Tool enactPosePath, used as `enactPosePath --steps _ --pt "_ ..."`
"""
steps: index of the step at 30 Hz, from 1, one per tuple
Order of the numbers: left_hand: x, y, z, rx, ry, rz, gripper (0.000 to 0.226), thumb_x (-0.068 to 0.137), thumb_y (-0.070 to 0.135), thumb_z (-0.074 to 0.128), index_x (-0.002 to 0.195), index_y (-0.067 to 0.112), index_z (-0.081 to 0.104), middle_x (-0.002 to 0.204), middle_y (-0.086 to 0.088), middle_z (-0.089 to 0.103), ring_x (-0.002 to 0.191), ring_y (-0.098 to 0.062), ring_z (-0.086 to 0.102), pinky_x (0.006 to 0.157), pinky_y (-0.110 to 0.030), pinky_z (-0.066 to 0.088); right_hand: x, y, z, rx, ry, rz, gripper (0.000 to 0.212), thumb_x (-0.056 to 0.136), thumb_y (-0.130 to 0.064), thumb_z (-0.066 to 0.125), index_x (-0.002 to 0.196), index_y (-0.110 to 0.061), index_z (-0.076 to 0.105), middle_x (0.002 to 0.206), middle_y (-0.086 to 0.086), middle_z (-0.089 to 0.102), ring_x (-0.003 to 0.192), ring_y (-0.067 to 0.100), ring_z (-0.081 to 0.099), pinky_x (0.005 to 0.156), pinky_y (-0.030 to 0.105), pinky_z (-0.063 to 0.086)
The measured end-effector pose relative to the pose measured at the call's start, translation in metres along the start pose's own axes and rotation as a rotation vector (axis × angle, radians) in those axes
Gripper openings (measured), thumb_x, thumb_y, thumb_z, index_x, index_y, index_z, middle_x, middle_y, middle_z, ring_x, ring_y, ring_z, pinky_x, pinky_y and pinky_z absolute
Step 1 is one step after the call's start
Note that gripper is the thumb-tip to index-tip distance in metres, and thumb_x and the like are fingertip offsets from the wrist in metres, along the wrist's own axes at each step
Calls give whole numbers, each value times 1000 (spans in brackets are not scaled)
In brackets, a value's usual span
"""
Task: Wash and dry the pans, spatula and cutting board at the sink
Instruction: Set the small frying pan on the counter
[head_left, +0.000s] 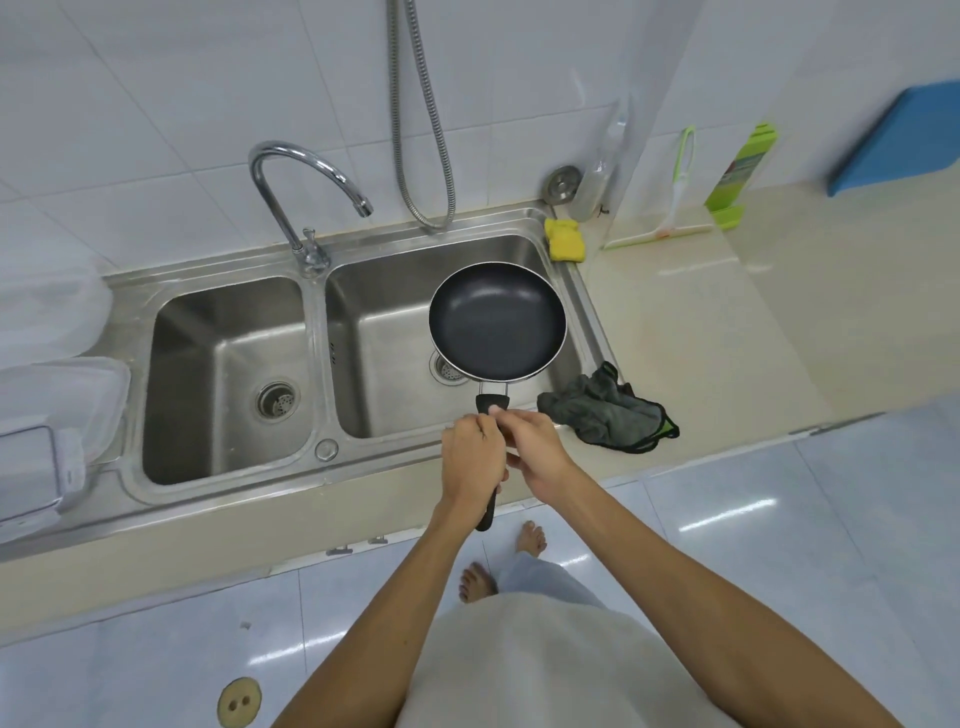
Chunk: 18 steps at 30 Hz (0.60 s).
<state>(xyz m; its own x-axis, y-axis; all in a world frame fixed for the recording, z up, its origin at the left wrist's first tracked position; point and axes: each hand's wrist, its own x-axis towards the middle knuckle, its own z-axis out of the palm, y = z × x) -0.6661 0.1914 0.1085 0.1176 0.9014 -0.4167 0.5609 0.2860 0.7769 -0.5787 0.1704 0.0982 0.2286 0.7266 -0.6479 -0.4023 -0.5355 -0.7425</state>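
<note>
A small black non-stick pan (496, 318) hangs level over the right basin of the steel double sink (317, 332), its inside facing up and bare. My left hand (471, 460) is wrapped around the pan's black handle. My right hand (537, 449) touches the same handle from the right, fingers closed on it near the top. The handle's end sticks out below my left hand. A dark green-grey cloth (608, 410) lies crumpled on the counter just right of the sink. A yellow sponge (565, 239) sits at the sink's back right corner.
A curved tap (306, 192) stands behind the divider between the basins; no water runs. A shower hose (421, 114) hangs on the tiled wall. A green-and-white squeegee (675, 197), a green package (740, 176) and a blue object (898, 140) are at the back right. White containers (52, 415) stand left.
</note>
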Motion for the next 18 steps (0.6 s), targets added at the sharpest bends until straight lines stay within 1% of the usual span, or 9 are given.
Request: enactPosePath --steps 2,3,4,6,7,9,12,14,18 --pt "-7 1 8 56 22 69 36 103 24 33 82 8 58 69 -9 64 49 -23 63 41 -32 48 -1 -3 -3 46 33 14 30 101 -21 58 72 -11 58 62 5 56 58 19 54 54 31 37" --pt "-12 0 12 94 30 108 36 103 25 33 82 8 58 71 -7 64 54 -24 62 48 -37 50 0 -6 -7 60 61 15 30 101 -20 58 72 -12 57 63 5 55 59 17 54 54 30 38" --pt "-19 -2 18 134 32 139 36 103 25 33 84 7 59 72 -5 62 58 -23 60 55 -38 48 2 -10 -12 63 92 13 26 100 -20 59 76 -10 59 68 7 56 63 18 55 55 29 41" --pt "-35 -4 29 191 13 184 34 105 24 35 89 6 59 71 -4 58 61 -22 52 60 -33 37 7 -20 -26 69 134 -5 19 100 -19 60 90 -3 64 79 14 61 71 24 59 58 28 47" --pt "-41 -5 35 213 -9 208 34 105 25 35 90 6 59 70 -5 59 61 -22 52 60 -32 35 10 -24 -34 82 144 -5 20 100 -19 59 94 0 64 82 17 62 70 25 61 58 29 49" --pt "-50 -5 48 276 -69 264 35 106 27 34 88 8 58 71 -9 64 60 -24 55 58 -33 36 12 -33 -51 127 163 0 21 102 -17 57 96 3 61 79 17 62 60 23 62 52 31 52" --pt "-57 7 70 341 -146 349 38 107 31 33 88 10 58 70 -8 66 60 -26 58 56 -34 38 14 -46 -81 136 209 -37 21 104 -17 53 95 2 57 70 14 57 51 20 55 45 31 46" --pt "-64 21 88 346 -185 405 38 107 32 33 88 11 59 67 -5 64 58 -22 55 55 -32 36 13 -55 -106 156 242 -62 20 104 -17 53 95 1 57 66 12 56 49 18 52 43 29 44" --pt "-82 50 140 390 -253 474 35 107 32 35 83 15 54 73 -4 64 61 -18 53 55 -32 33 7 -68 -174 159 305 -112 26 103 -16 53 84 1 58 63 13 55 49 19 49 43 30 41"
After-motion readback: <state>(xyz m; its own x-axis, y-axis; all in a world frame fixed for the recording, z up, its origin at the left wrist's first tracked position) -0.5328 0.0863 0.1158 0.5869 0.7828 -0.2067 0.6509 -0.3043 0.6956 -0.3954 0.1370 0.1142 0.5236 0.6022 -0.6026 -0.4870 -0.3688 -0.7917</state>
